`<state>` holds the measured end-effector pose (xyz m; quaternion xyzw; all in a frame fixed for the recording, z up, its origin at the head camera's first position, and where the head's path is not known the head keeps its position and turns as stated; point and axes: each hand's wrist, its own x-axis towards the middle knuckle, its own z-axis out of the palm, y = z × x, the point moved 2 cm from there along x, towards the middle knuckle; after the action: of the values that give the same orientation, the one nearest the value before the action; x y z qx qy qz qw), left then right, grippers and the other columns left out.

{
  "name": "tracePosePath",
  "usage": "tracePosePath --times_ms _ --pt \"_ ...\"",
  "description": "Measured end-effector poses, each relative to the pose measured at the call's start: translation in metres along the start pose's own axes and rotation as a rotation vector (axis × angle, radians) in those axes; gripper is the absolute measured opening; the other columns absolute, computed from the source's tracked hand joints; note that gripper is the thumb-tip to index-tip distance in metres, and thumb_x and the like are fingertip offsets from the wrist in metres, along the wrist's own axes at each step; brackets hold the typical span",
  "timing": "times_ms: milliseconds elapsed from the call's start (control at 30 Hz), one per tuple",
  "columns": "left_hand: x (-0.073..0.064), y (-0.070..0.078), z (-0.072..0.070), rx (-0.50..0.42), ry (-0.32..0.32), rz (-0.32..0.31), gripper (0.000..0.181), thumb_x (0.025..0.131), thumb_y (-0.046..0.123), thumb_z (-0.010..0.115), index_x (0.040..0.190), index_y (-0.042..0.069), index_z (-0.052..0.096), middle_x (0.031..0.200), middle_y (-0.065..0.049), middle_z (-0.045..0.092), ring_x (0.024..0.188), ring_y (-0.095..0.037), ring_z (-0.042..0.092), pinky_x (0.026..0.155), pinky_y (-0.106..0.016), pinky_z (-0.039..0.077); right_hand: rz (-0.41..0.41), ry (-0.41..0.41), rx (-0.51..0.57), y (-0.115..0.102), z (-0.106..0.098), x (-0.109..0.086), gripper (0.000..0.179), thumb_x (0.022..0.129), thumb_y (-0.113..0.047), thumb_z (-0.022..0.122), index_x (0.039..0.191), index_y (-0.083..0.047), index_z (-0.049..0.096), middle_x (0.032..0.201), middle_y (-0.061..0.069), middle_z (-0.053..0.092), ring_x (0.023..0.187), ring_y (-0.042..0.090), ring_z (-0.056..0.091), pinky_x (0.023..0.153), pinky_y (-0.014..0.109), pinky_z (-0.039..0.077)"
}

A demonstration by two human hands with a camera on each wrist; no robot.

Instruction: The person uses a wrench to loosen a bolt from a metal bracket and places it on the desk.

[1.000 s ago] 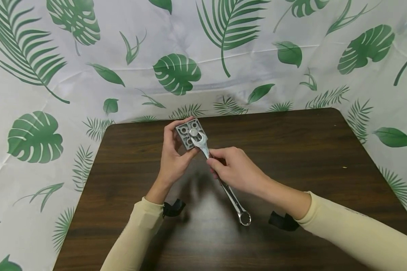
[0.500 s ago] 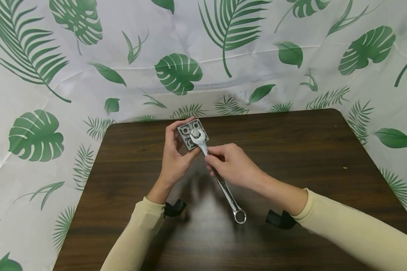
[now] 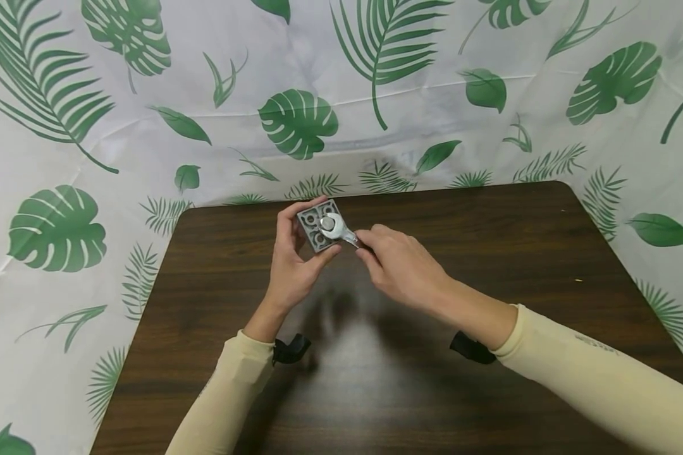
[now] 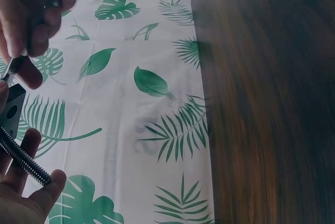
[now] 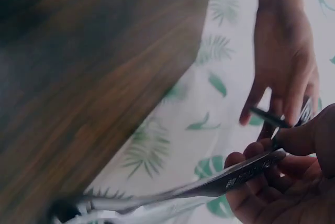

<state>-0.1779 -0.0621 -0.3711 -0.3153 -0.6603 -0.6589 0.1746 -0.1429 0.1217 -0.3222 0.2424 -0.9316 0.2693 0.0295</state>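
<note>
My left hand (image 3: 290, 272) holds a square grey metal block (image 3: 313, 230) by its edges, up over the far part of the table. A hex bolt head (image 3: 327, 224) shows on the block's face, among round holes. In the left wrist view the bolt's threaded shank (image 4: 27, 161) sticks out of the other side, close to a fingertip. My right hand (image 3: 406, 268) grips a combination wrench (image 3: 344, 234), whose open end sits around the bolt head. Its ring end is hidden behind that hand in the head view; the right wrist view shows the shiny handle (image 5: 209, 186) lengthwise.
A dark wood-grain table (image 3: 489, 240) lies under both hands. Behind and beside it hangs a white cloth (image 3: 222, 151) printed with green leaves. Black wrist mounts (image 3: 291, 349) stick out below the sleeves.
The wrench's open end has settled onto the bolt head. My right hand has then swung the handle up and to the right, while the left hand and block stay nearly still.
</note>
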Motion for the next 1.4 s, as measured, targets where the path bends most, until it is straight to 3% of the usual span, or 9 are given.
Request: tracePosePath --times_ms 167,300,400,567,733,1000,1100,1233,1400 --pt "0.000 0.000 0.000 -0.002 -0.011 -0.007 0.077 0.074 -0.020 0.074 0.137 -0.001 0.035 0.143 -0.011 0.050 0.119 -0.032 0.054 0.089 -0.037 0.049 -0.145 0.077 -0.193 0.010 0.000 0.004 0.016 0.098 -0.013 0.059 0.112 -0.005 0.063 0.083 0.003 0.049 0.068 0.018 0.047 0.057 0.032 0.043" --pt "0.000 -0.004 -0.001 -0.007 -0.022 -0.007 0.079 0.073 -0.020 0.075 0.138 0.001 0.035 0.143 -0.009 0.050 0.121 -0.030 0.053 0.090 -0.039 0.048 -0.266 0.114 -0.304 0.017 -0.001 0.008 0.022 0.098 -0.010 0.059 0.118 -0.002 0.060 0.086 0.007 0.050 0.073 0.022 0.049 0.055 0.033 0.046" --pt "0.001 -0.002 -0.001 -0.007 -0.034 -0.010 0.078 0.073 -0.022 0.073 0.138 -0.001 0.035 0.142 -0.011 0.050 0.122 -0.030 0.053 0.093 -0.038 0.047 -0.326 0.109 -0.352 0.024 -0.003 0.013 0.031 0.092 -0.002 0.062 0.124 -0.001 0.058 0.090 0.009 0.051 0.078 0.024 0.051 0.054 0.034 0.047" --pt "0.003 0.014 0.001 -0.003 -0.067 -0.022 0.073 0.075 -0.023 0.071 0.135 -0.010 0.032 0.141 -0.022 0.049 0.120 -0.031 0.054 0.091 -0.034 0.047 -0.441 0.073 -0.425 0.037 -0.009 0.021 0.053 0.081 0.007 0.066 0.132 -0.001 0.056 0.098 0.011 0.053 0.084 0.025 0.053 0.061 0.036 0.050" --pt "0.002 0.018 0.001 -0.006 -0.104 -0.044 0.071 0.076 -0.021 0.072 0.134 -0.011 0.032 0.141 -0.022 0.049 0.119 -0.031 0.054 0.091 -0.034 0.047 -0.573 0.071 -0.468 0.048 -0.015 0.032 0.052 0.083 0.008 0.067 0.133 -0.003 0.055 0.102 0.011 0.054 0.089 0.027 0.054 0.069 0.040 0.050" --pt "-0.002 -0.003 -0.002 -0.011 -0.160 -0.064 0.079 0.075 -0.018 0.074 0.139 0.004 0.035 0.145 -0.006 0.049 0.118 -0.028 0.055 0.092 -0.036 0.047 -0.702 0.039 -0.519 0.059 -0.021 0.046 0.050 0.087 0.007 0.067 0.134 -0.004 0.053 0.105 0.012 0.055 0.093 0.029 0.054 0.078 0.043 0.050" --pt "-0.002 -0.002 -0.002 -0.020 -0.178 -0.068 0.078 0.074 -0.019 0.074 0.139 0.002 0.035 0.144 -0.009 0.049 0.116 -0.029 0.057 0.090 -0.036 0.047 -0.741 0.030 -0.542 0.062 -0.023 0.050 0.054 0.086 0.008 0.068 0.137 -0.004 0.052 0.110 0.013 0.057 0.098 0.032 0.054 0.084 0.045 0.049" --pt "0.001 0.010 0.001 -0.019 -0.194 -0.072 0.074 0.075 -0.020 0.073 0.136 -0.006 0.034 0.142 -0.018 0.049 0.113 -0.032 0.057 0.090 -0.035 0.047 -0.811 0.050 -0.563 0.062 -0.026 0.054 0.055 0.088 0.008 0.065 0.140 -0.003 0.050 0.115 0.014 0.058 0.103 0.033 0.053 0.091 0.045 0.047" --pt "0.002 0.022 0.002 -0.006 -0.218 -0.085 0.071 0.075 -0.019 0.073 0.134 -0.011 0.034 0.140 -0.025 0.048 0.113 -0.032 0.057 0.091 -0.034 0.047 -0.875 0.095 -0.578 0.064 -0.027 0.058 0.052 0.090 0.008 0.061 0.140 -0.003 0.051 0.113 0.015 0.058 0.101 0.033 0.054 0.090 0.044 0.047"
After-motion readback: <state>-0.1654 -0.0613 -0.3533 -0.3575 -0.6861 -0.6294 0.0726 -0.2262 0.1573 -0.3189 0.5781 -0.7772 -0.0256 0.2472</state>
